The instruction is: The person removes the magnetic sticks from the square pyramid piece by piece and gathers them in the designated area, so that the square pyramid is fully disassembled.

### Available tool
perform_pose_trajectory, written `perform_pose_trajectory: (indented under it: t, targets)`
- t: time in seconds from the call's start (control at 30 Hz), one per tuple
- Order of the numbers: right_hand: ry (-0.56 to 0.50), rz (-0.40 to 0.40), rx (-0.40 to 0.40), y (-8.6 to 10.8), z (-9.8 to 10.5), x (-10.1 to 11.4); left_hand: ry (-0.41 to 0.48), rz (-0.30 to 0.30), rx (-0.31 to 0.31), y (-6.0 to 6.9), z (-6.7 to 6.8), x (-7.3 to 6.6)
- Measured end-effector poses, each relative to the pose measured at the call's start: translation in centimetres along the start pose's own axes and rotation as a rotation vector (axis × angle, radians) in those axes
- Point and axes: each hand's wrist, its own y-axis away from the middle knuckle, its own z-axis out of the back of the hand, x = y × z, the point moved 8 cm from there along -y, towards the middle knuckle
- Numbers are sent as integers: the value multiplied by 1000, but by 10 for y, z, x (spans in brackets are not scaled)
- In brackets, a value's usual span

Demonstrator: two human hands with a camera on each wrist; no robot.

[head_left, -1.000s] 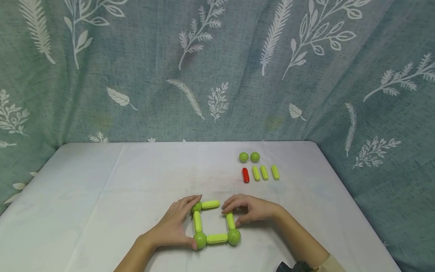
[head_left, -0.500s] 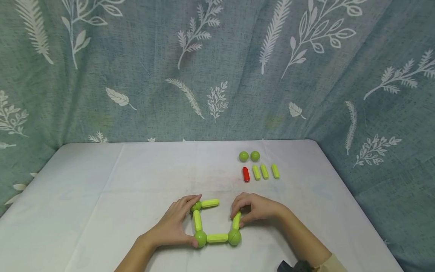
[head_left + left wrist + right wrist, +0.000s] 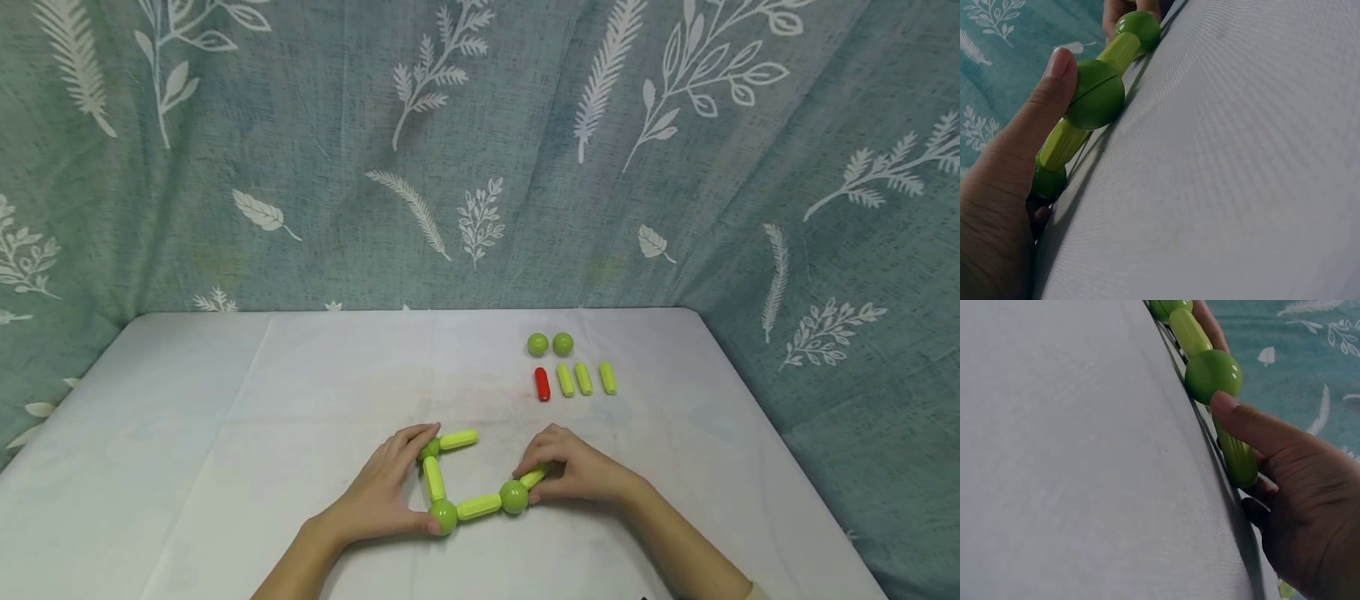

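Note:
Green balls and yellow-green rods of a building toy are joined in a chain on the table. My left hand point(image 3: 378, 492) grips its left side, thumb on the near-left ball point(image 3: 444, 517) and fingers at the far-left ball point(image 3: 430, 448). A rod point(image 3: 433, 479) links these two balls, and another rod point(image 3: 459, 439) sticks out free from the far one. The front rod point(image 3: 480, 507) joins the right ball point(image 3: 514, 497). My right hand point(image 3: 577, 471) pinches the end rod point(image 3: 1239, 459) beyond it, with its thumb touching the ball point(image 3: 1213, 375) in the right wrist view.
Farther back on the white-covered table point(image 3: 300, 375) lie two loose green balls point(image 3: 537, 344), a red rod point(image 3: 542, 384) and several yellow-green rods point(image 3: 566, 380). A patterned curtain point(image 3: 337, 167) hangs behind the table and along its right side.
My right hand has swung the end rod outward to the right, so the chain has opened up. The right ball has moved slightly away from me; the left hand keeps its grip.

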Motion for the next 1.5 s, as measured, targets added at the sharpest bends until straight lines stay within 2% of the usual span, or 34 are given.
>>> perform_pose_trajectory:
  t: [0.3, 0.4, 0.5, 0.63, 0.7, 0.8, 0.97, 1.07, 1.33, 1.4, 1.5]
  targets:
    - [39, 28, 29, -1, -5, 4, 8, 8, -2, 0, 1, -1]
    - [22, 7, -3, 0, -1, 2, 8, 9, -8, 0, 1, 0]
    - [35, -91, -134, 2, 10, -6, 11, 7, -4, 1, 0, 0]
    - [25, -291, -361, 7, 28, -21, 6, 3, 1, 1, 0, 0]
    - [5, -357, -429, 9, 34, -27, 2, 4, -1, 2, 1, 0]
    - [-37, -442, -468, 11, 37, -36, 3, 3, -3, 1, 2, 0]
    - [-134, -557, -490, 16, 37, -50, 5, -4, -5, 0, 2, 0]
    - [-142, -548, -456, 16, 37, -51, 2, -6, -8, 0, 2, -1]
    - [-60, -408, -281, 11, 34, -41, 11, -3, -4, 0, 0, 0]
    - [-50, -384, -277, 10, 34, -40, 10, -4, -4, 0, 0, 1]
    - [-53, -370, -312, 10, 36, -42, 7, -6, -3, 0, -1, 1]
